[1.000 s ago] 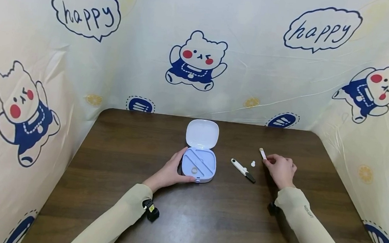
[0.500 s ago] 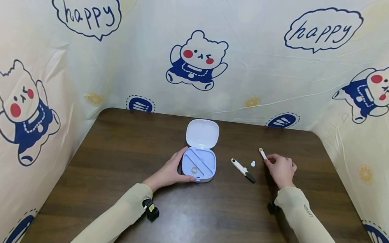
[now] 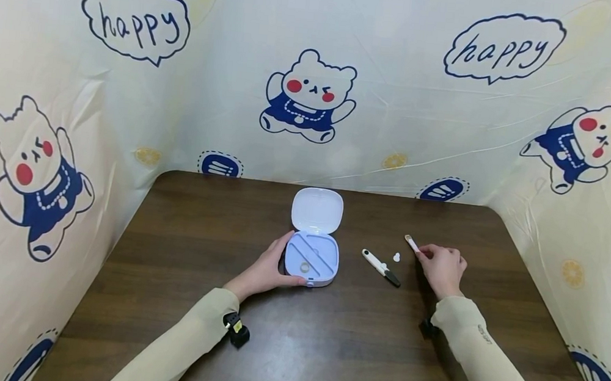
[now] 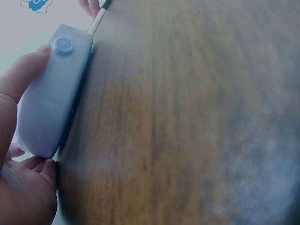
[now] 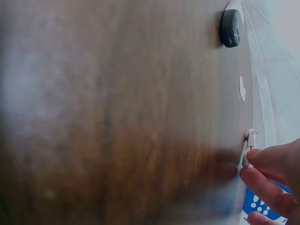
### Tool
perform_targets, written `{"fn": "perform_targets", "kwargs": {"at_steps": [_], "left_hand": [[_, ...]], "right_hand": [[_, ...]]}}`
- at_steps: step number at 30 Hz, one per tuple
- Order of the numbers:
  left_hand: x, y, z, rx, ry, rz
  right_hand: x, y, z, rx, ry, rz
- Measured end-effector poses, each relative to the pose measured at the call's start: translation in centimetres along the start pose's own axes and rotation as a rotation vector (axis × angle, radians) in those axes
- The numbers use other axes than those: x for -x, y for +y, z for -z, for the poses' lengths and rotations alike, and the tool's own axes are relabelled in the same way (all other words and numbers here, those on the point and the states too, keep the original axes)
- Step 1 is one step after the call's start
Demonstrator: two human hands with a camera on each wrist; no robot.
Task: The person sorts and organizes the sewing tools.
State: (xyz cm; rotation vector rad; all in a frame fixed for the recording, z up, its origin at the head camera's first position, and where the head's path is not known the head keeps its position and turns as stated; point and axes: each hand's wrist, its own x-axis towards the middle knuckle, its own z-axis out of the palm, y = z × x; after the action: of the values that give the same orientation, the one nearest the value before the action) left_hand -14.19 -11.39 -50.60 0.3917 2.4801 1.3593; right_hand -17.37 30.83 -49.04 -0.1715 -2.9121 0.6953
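A light blue lidded box (image 3: 312,258) stands in the middle of the table, its white-lined lid (image 3: 317,210) folded back. Inside run a diagonal divider and a small pale ring (image 3: 305,267). My left hand (image 3: 265,269) grips the box from its left, thumb on the front by the round button (image 4: 63,45), fingers round the far side. To the right, my right hand (image 3: 441,268) pinches a slim white stick with a tan tip (image 3: 411,243) between thumb and fingers, low over the table. The right wrist view shows its end (image 5: 251,138) sticking out past the fingertips.
Between box and right hand lies a white pen-shaped tool with a black end (image 3: 381,267). A small white piece (image 3: 396,257) lies beside it. Patterned cloth (image 3: 309,93) hangs behind and on both sides of the brown table (image 3: 214,218).
In my right hand the white stick's far tip has shifted slightly to the left and nearer. My left hand and the box stay as they were.
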Motion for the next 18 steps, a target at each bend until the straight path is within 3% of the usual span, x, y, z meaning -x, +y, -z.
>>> {"fn": "perform_targets", "kwargs": {"at_steps": [18], "left_hand": [[0.0, 0.1, 0.0, 0.007, 0.0, 0.003]], "right_hand": [[1.7, -1.1, 0.1, -0.063, 0.106, 0.103]]}}
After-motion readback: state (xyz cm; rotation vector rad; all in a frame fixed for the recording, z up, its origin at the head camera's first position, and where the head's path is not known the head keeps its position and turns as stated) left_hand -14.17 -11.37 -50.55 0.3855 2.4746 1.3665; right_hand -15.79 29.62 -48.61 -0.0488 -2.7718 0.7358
